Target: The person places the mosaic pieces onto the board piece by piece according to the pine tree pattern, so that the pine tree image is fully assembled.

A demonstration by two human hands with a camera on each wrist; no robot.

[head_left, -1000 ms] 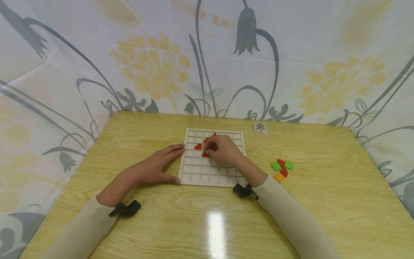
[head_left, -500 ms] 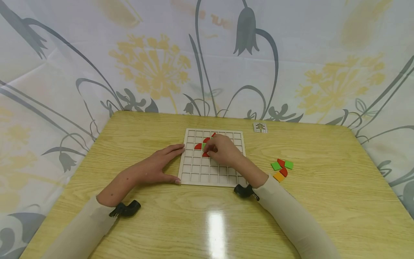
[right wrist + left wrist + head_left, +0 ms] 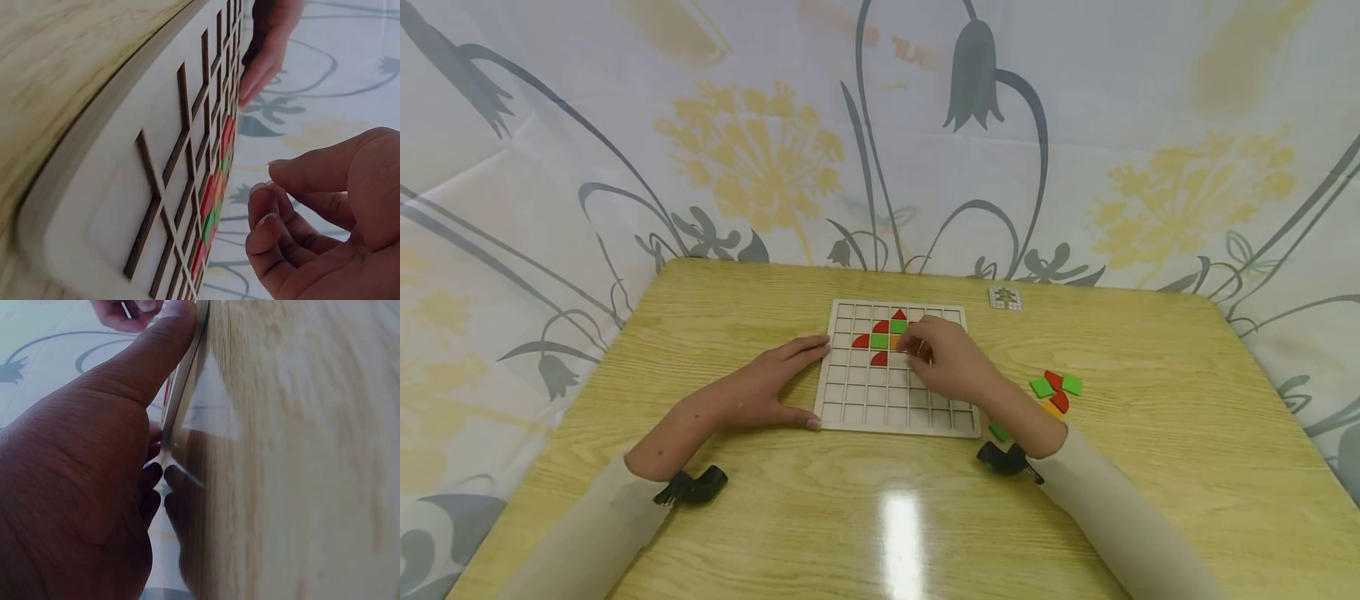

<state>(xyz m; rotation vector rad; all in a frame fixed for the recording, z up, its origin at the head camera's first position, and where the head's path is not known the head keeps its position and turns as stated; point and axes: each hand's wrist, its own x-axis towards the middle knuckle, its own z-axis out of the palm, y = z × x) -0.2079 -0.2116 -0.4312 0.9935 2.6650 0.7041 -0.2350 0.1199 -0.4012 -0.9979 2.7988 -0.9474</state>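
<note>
A white grid board [image 3: 865,400] lies on the table with coloured tiles in its cells. Among them are a red triangle [image 3: 899,315], a green square [image 3: 878,341], an orange tile [image 3: 894,342] and a red rounded tile [image 3: 878,359]. My left hand [image 3: 767,387] rests against the board's left edge, fingers and thumb spread along it. Over the middle of the board hovers my right hand [image 3: 951,358], covering some cells. In the right wrist view its fingers [image 3: 265,200] are loosely bent, with nothing seen between them, apart from the board.
Right of the board several loose tiles lie together, including a green square [image 3: 1072,384] and a red rounded tile [image 3: 1060,402]. Another green tile [image 3: 998,432] shows beside my right wrist. A small patterned card [image 3: 1004,298] lies near the table's back edge, before a floral cloth [image 3: 760,150].
My right hand has drawn back to the right from the red tile, uncovering green and orange tiles on the board. A green tile by the wrist came into view. My left hand stays put.
</note>
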